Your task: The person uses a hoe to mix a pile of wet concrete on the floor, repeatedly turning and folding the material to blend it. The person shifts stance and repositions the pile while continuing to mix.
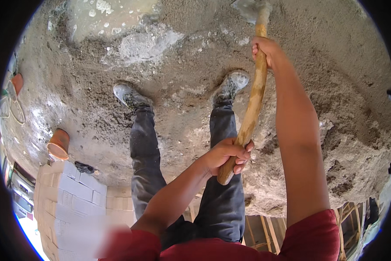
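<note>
Both hands grip one long, slightly bent wooden handle (255,94) of a digging tool. My left hand (232,155) is closed around its butt end, in front of my right thigh. Farther up the shaft, my right hand (264,50) wraps around it with the arm stretched out. Beyond that hand the wood is grey with dried mortar. A flat, grey metal blade (246,9), possibly a hoe's, is cut off by the top rim of the view. It lies against a grey-brown sandy mix (309,23). My dusty shoes stand apart on the gritty ground.
A pool of cloudy, foamy water (110,19) lies at the upper left. An orange bucket (59,143) is on the left near stacked light-grey blocks (81,182). Another orange container (16,83) sits farther left. A rough earth mound (355,163) rises at right, above wooden poles (269,231).
</note>
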A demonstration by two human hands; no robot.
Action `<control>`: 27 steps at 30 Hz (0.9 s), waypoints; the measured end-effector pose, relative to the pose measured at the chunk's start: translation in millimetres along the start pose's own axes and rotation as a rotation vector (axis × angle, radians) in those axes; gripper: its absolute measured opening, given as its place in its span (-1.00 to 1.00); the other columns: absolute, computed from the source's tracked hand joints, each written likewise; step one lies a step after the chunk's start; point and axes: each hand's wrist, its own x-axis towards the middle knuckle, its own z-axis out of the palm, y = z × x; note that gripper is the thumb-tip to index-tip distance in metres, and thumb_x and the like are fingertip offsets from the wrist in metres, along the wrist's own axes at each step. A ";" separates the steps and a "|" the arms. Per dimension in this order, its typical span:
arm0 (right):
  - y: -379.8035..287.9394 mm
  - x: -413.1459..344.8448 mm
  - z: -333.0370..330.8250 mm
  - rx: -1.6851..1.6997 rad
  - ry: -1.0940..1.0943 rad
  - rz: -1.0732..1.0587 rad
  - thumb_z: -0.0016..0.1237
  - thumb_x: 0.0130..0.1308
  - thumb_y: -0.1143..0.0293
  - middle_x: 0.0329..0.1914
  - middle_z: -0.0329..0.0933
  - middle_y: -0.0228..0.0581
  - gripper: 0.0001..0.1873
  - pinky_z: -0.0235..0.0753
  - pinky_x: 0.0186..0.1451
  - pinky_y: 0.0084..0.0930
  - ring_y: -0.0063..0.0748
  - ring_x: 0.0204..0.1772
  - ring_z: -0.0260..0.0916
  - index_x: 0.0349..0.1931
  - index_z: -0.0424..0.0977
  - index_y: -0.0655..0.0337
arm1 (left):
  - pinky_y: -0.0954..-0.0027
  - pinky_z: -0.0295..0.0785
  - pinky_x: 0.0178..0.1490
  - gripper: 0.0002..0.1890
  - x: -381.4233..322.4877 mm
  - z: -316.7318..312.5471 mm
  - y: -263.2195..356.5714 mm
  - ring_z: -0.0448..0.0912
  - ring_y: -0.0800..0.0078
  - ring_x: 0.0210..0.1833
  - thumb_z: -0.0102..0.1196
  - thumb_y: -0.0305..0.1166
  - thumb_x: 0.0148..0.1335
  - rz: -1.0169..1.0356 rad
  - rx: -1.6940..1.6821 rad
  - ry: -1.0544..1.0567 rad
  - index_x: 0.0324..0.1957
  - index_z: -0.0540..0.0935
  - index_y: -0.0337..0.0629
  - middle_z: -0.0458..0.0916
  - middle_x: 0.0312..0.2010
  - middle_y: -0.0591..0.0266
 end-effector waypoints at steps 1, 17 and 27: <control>6.9 3.4 9.8 -0.006 -0.012 0.030 -0.10 0.20 0.51 -0.67 0.28 -0.34 -0.88 0.43 -0.48 -0.47 -0.46 -0.61 0.28 -0.50 0.30 0.21 | 0.51 0.36 -0.56 -0.82 -12.3 4.5 -3.7 0.42 0.57 -0.69 0.13 -0.48 0.12 0.023 -0.053 -0.011 -0.28 0.39 -0.14 0.35 -0.66 0.42; 90.0 -25.1 76.3 -0.013 -0.384 0.249 -0.12 0.18 0.42 -0.73 0.31 -0.39 -0.74 0.42 -0.54 -0.44 -0.45 -0.67 0.27 -0.69 0.28 0.11 | 0.53 0.31 -0.53 -0.83 -103.2 98.8 -22.3 0.36 0.61 -0.65 0.11 -0.44 0.18 0.021 -0.066 0.441 -0.25 0.39 -0.11 0.35 -0.61 0.42; 168.0 -30.5 78.8 0.467 -0.720 0.578 -0.08 0.19 0.44 -0.74 0.31 -0.33 -0.72 0.45 -0.53 -0.43 -0.43 -0.67 0.30 -0.70 0.27 0.16 | 0.35 0.48 -0.41 -0.61 -98.0 144.1 -30.1 0.55 0.39 -0.46 0.10 -0.23 0.30 -0.032 0.181 0.477 -0.04 0.26 -0.21 0.52 -0.41 0.18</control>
